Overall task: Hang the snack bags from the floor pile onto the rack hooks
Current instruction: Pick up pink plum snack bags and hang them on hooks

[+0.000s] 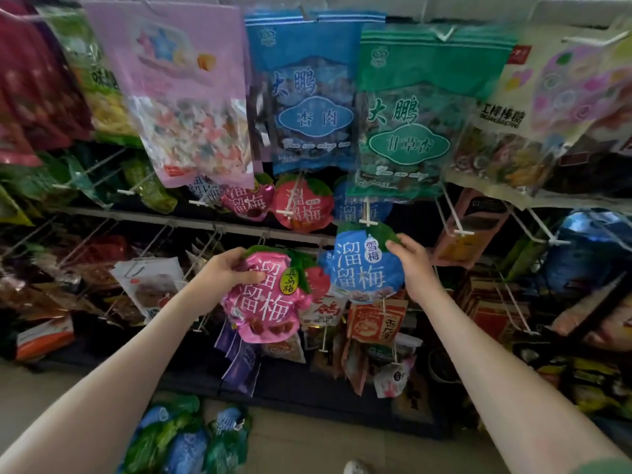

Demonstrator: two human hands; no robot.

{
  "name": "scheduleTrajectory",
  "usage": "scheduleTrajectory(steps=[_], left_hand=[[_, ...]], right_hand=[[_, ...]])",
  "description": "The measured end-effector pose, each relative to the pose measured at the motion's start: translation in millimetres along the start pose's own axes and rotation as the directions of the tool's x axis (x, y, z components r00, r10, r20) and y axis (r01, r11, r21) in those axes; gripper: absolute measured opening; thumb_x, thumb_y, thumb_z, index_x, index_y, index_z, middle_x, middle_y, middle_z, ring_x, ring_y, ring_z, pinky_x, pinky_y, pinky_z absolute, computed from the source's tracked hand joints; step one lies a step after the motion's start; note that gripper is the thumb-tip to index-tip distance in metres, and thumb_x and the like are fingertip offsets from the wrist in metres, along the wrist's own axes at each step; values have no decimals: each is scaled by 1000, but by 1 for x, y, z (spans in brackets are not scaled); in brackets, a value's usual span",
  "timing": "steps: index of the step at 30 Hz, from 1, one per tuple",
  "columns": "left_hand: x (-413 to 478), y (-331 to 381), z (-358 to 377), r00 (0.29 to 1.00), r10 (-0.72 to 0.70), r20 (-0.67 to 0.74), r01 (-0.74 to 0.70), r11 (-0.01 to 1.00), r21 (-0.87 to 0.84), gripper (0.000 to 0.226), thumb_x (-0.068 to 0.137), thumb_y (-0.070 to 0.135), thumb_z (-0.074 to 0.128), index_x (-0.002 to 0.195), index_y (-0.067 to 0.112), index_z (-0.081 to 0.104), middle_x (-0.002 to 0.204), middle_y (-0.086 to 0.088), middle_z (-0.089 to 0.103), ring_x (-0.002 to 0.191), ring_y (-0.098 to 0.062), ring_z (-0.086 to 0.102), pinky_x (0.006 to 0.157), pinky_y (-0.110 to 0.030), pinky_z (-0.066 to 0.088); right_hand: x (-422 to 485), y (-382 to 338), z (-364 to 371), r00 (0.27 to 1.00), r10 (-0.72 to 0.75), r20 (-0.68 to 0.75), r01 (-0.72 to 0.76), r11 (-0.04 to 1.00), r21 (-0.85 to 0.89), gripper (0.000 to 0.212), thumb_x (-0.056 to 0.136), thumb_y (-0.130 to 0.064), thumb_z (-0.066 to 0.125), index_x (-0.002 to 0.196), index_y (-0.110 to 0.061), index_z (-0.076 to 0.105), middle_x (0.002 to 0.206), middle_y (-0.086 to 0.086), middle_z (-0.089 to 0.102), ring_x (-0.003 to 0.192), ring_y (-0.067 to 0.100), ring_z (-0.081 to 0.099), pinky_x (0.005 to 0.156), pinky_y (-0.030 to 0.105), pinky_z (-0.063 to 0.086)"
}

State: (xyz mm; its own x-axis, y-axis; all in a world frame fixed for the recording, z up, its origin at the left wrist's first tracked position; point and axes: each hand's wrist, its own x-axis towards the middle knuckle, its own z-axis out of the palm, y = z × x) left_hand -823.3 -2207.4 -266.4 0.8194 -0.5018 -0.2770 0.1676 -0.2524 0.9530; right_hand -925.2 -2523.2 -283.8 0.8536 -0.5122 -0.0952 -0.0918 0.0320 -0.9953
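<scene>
Two bags are up at the rack at once. The left hand (pixel 228 268) grips a pink plum-shaped foil snack bag (pixel 266 302) by its upper left edge, thumb across the front and fingers curled behind, and holds it off the rack as if in reserve. The right hand (pixel 412 265) pinches the green leaf top of a blue plum-shaped foil snack bag (pixel 360 268), at about two o'clock on the bag.

At twelve o'clock from that blue bag sits the white T-shaped hook tip (pixel 367 222), just at the bag's top edge. A matching hung blue bag (pixel 355 206) sits farther back on the same wire. I cannot tell whether the hang hole has caught the tip yet.

From where I stand, the step in hand looks like threading the blue bag. The next move calls for lining its hole up with the T-tip, sliding it back along the wire, then letting go. The pink one would suit the hook at ten o'clock, where the hung pink bags (pixel 244 201) sit. At six o'clock, down on the floor, the pile of green and blue bags (pixel 191 439) waits.
</scene>
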Motion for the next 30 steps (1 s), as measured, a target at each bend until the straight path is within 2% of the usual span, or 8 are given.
scheduleTrajectory(steps=[7,11,15,18,21,24,27,30], left_hand=[[14,9,24,999,15,32,-14,1000,-21,36,75,7,74,108,6,59,97,-15,70,85,-33,69,76,-44,57],[21,14,36,999,20,35,-19,1000,-23,29,76,7,74,102,10,61,91,-10,71,81,-29,70,69,-38,57],[26,17,42,999,27,26,-26,999,-22,28,76,8,75,100,13,61,91,-8,71,82,-28,70,73,-39,57],[30,16,42,999,20,30,-19,1000,-22,27,75,8,75,98,15,62,89,-6,72,83,-28,70,74,-39,57],[32,16,42,999,1,43,0,1000,-18,31,75,9,75,101,14,60,89,-6,72,82,-28,70,71,-38,57],[33,14,42,1000,-6,27,6,1000,-17,31,75,10,75,101,14,59,90,-7,71,81,-27,70,72,-39,57],[33,14,41,999,5,37,-5,1000,-1,32,75,11,75,102,13,59,93,-8,71,82,-28,71,70,-37,58],[31,14,40,999,10,45,-11,1000,10,29,76,10,74,101,13,59,92,-8,70,79,-25,71,65,-32,57]], right_hand=[[5,9,-1,997,47,-67,-44,998,44,15,93,-14,54,81,-17,63,87,3,67,90,26,62,79,39,46],[12,12,-6,991,41,-131,-39,999,18,14,94,-15,54,82,-18,61,90,2,66,94,22,60,78,34,43],[18,11,-13,998,21,-59,-21,1000,-10,14,93,-18,56,85,-22,66,93,2,67,96,24,61,84,38,44],[21,9,-19,999,41,-3,-41,998,49,26,91,-14,58,71,-28,69,85,1,69,95,31,60,86,45,43],[22,7,-24,999,30,43,-32,998,56,34,90,-9,57,64,-27,69,73,-5,69,86,27,59,83,42,41],[21,4,-25,999,13,47,-17,996,93,37,89,-5,56,62,-26,70,68,-7,69,74,18,61,78,36,43],[19,1,-24,998,-1,67,-8,992,127,35,86,-5,58,60,-26,69,65,-7,69,63,11,64,65,25,48],[18,3,-25,996,-12,91,-1,991,133,44,88,1,53,58,-27,69,63,-8,69,61,7,64,61,22,48]])
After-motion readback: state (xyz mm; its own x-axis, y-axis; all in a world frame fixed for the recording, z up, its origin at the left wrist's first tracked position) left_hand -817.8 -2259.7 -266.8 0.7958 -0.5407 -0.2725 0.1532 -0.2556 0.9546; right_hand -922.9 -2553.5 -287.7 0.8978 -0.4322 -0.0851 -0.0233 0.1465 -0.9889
